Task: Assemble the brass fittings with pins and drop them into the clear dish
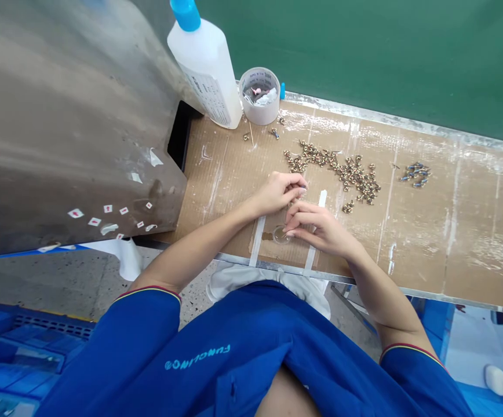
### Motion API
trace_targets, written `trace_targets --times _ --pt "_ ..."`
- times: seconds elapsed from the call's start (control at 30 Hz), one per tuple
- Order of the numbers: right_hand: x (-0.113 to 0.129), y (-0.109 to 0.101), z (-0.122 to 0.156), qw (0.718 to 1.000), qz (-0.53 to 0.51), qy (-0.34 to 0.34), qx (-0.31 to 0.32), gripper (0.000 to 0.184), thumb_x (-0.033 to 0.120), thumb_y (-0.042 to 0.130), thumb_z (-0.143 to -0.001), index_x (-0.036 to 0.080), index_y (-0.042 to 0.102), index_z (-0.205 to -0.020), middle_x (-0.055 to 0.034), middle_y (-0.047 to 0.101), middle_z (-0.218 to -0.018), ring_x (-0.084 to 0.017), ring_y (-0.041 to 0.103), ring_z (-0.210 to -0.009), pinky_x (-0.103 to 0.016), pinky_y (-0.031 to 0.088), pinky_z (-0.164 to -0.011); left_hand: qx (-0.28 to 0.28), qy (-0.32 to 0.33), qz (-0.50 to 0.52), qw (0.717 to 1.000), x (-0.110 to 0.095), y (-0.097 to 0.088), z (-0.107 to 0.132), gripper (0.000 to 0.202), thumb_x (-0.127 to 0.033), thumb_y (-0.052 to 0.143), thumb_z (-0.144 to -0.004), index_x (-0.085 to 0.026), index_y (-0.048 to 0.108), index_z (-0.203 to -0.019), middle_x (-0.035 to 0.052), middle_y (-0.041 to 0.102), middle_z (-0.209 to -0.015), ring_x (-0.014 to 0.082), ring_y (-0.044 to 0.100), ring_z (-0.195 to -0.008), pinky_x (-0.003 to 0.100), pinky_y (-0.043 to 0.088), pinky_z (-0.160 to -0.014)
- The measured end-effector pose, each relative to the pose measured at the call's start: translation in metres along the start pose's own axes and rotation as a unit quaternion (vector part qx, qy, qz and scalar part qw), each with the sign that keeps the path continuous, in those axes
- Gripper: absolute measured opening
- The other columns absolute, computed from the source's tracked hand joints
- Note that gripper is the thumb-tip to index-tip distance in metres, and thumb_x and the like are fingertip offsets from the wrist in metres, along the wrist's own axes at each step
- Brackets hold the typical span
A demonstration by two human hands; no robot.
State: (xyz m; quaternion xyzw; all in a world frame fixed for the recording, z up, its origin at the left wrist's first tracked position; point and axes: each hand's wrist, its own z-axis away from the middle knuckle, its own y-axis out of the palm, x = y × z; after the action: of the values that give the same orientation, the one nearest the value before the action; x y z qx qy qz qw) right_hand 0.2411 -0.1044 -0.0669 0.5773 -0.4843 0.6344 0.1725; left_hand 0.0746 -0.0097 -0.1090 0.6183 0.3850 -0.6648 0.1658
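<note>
My left hand [280, 191] is above the cardboard-covered bench, its fingers curled and pinched together near the left end of a loose pile of small brass-coloured metal parts [356, 176]. Just below and to the right, my right hand [319, 227] has thumb and fingers drawn together. Its thumb tip is over the edge of a small clear round piece [281, 234] on the board. Whatever either hand's fingertips hold is too small or hidden to make out. Two white tape strips [257, 240] run on both sides of the round piece.
At the back left stand a white bottle [208, 75] with a blue cap and a tape roll [260, 113] holding scraps. A small cluster of blue-tinted metal parts [415, 174] lies to the right. A metal panel [81, 127] borders the left, a green surface [373, 52] the back.
</note>
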Motion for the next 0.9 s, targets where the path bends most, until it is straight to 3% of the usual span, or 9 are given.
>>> trace_targets --times 0.13,0.3,0.4,0.57,0.9 --pt "0.004 -0.009 0.002 0.994 -0.058 0.065 -0.069 0.036 0.055 0.063 -0.100 0.023 0.071 -0.085 -0.0054 0.073 -0.086 -0.020 0.069 -0.084 -0.036 0.056 -0.078 0.019 0.007 -0.007 1.000 -0.001 0.007 0.002 0.015 -0.014 0.059 -0.088 -0.014 0.074 -0.089 0.0018 0.074 -0.077 0.0109 0.066 -0.068 0.020 0.048 -0.066" --pt "-0.001 -0.018 0.004 0.949 -0.035 0.132 -0.284 0.043 0.067 0.069 -0.092 0.025 0.069 -0.085 -0.0053 0.073 -0.083 -0.020 0.070 -0.078 -0.035 0.058 -0.073 0.041 -0.032 0.074 0.996 -0.005 0.009 0.002 0.012 -0.008 0.060 -0.089 -0.011 0.071 -0.089 -0.0016 0.066 -0.064 0.0070 0.059 -0.053 0.018 0.047 -0.058" --pt "-0.011 -0.021 0.004 0.919 0.026 0.147 -0.366 0.047 0.072 0.067 -0.090 0.025 0.068 -0.086 -0.0053 0.073 -0.084 -0.020 0.069 -0.077 -0.037 0.058 -0.074 0.038 -0.068 0.120 0.990 -0.007 0.010 0.002 0.010 -0.006 0.060 -0.089 -0.010 0.069 -0.088 -0.0010 0.065 -0.063 0.0072 0.059 -0.053 0.017 0.049 -0.054" --pt "-0.023 -0.022 0.004 0.915 0.059 0.168 -0.362 0.048 0.072 0.064 -0.091 0.024 0.067 -0.087 -0.0040 0.071 -0.081 -0.019 0.068 -0.075 -0.035 0.056 -0.073 0.036 -0.076 0.155 0.984 -0.008 0.010 0.001 0.007 -0.005 0.063 -0.088 -0.010 0.068 -0.085 -0.0002 0.065 -0.063 0.0067 0.060 -0.053 0.016 0.050 -0.053" --pt "-0.024 -0.020 0.004 0.914 0.069 0.174 -0.359 0.044 0.068 0.067 -0.091 0.024 0.068 -0.086 -0.0037 0.071 -0.080 -0.019 0.067 -0.074 -0.035 0.054 -0.072 0.038 -0.071 0.159 0.984 -0.009 0.009 0.001 0.007 -0.005 0.063 -0.088 -0.010 0.066 -0.085 0.0001 0.065 -0.063 0.0063 0.060 -0.053 0.016 0.050 -0.053"
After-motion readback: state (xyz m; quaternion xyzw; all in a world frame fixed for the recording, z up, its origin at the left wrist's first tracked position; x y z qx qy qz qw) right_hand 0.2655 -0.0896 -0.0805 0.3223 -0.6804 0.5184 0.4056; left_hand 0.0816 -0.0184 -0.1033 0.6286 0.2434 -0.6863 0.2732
